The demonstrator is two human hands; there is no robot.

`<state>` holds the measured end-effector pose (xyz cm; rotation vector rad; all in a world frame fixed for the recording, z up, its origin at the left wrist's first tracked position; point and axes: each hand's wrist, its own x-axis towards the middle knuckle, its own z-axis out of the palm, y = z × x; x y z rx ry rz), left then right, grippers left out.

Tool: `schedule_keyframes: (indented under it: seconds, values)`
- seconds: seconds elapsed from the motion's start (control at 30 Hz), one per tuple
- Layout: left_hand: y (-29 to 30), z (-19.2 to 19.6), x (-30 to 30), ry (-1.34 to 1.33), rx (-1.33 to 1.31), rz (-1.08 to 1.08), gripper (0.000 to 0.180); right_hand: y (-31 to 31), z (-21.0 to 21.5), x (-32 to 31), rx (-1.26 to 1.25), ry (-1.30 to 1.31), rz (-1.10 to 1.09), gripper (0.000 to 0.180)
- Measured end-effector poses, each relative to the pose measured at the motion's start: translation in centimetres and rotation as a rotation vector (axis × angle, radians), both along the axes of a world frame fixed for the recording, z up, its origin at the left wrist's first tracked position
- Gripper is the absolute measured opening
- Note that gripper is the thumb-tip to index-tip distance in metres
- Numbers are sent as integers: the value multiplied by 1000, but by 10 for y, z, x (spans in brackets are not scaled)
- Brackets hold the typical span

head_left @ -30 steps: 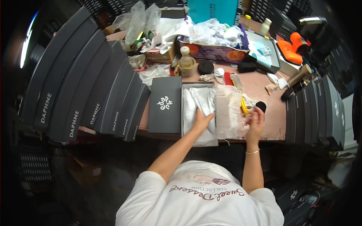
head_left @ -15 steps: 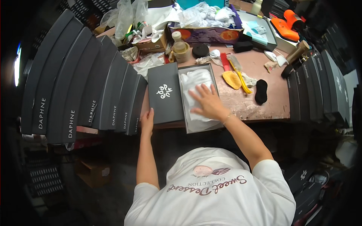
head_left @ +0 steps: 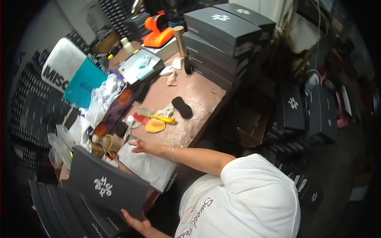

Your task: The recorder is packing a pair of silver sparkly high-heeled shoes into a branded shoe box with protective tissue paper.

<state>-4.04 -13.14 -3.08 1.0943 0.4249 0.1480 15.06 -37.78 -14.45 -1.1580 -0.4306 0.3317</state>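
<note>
A dark grey shoebox lid (head_left: 109, 188) with a white emblem stands tilted at the near left. My left hand (head_left: 137, 223) grips its lower edge, thumb and fingers to either side. Beside the lid lies the open shoebox (head_left: 172, 181), mostly covered by white tissue paper (head_left: 147, 164). Over the far end of that paper is my right hand (head_left: 147, 148), fingers stretched out and holding nothing I can see. Whether its fingertips touch the paper I cannot tell. What lies under the paper is hidden.
Grey shoeboxes (head_left: 51, 208) line the left, and more boxes (head_left: 218, 35) are stacked at the table's far right. On the table are a yellow pad (head_left: 155, 125), a black insole-shaped piece (head_left: 182, 107), an orange tool (head_left: 156, 33) and a carton of crumpled paper (head_left: 113, 107).
The view has swung to the right. My left hand has raised and tilted the lid. Tissue paper now covers the white contents of the box, and my right hand has shifted toward its far end.
</note>
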Motion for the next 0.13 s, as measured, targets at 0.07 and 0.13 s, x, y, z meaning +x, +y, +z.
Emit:
schedule_keyframes:
  seconds: [0.07, 0.13]
  values:
    - [-53, 6, 24, 112, 80, 47, 61, -24, 27, -9, -48, -32, 19, 82]
    - [-91, -3, 32, 99, 325, -139, 78, -68, 62, -40, -211, -103, -36, 84]
